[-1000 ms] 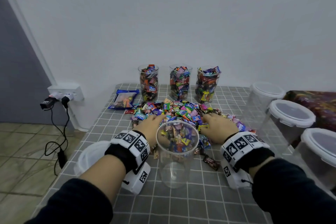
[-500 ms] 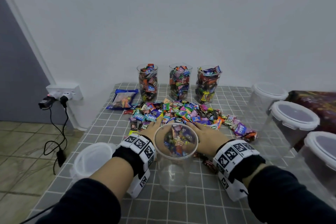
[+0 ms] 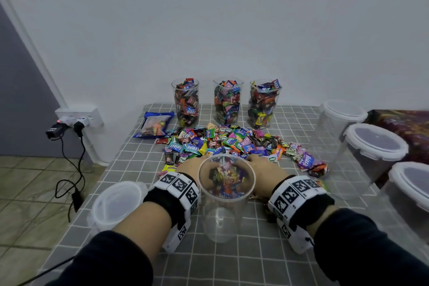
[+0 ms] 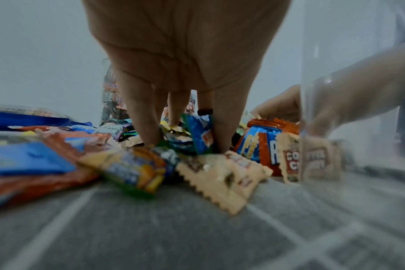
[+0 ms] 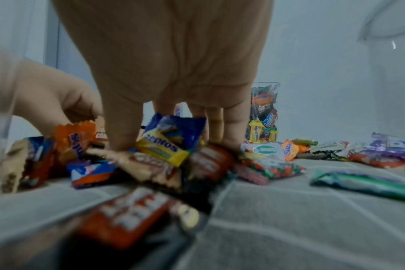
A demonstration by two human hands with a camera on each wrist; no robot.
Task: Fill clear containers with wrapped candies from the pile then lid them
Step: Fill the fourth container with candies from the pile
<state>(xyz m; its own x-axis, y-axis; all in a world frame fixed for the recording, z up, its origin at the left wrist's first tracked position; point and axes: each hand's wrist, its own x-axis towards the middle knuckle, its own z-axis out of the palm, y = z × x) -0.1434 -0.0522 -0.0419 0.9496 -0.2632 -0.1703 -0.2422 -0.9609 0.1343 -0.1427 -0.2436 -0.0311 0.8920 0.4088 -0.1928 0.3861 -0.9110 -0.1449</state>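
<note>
An empty clear container [image 3: 226,218] stands upright at the table's near middle. Right behind it lies the pile of wrapped candies [image 3: 232,141]. My left hand [image 3: 188,165] and right hand [image 3: 267,169] rest on the pile's near edge, one on each side of the container's far wall. In the left wrist view my left hand [image 4: 185,140] points its straight fingers down into the wrappers, the container [image 4: 340,109] to its right. In the right wrist view my right hand [image 5: 171,144] stands the same way, candies [image 5: 164,146] bunched between thumb and fingers. Neither hand is closed round anything.
Three filled, unlidded containers [image 3: 185,102] [image 3: 228,101] [image 3: 263,104] stand by the back wall. A loose white lid [image 3: 117,202] lies near left. Three lidded clear tubs [image 3: 341,123] [image 3: 373,148] [image 3: 411,193] line the right side. A blue bag [image 3: 154,124] lies back left; a socket with cables [image 3: 79,121] hangs off the left.
Both hands have drawn back toward me and closer together behind the container, dragging candies with them from the pile's near edge.
</note>
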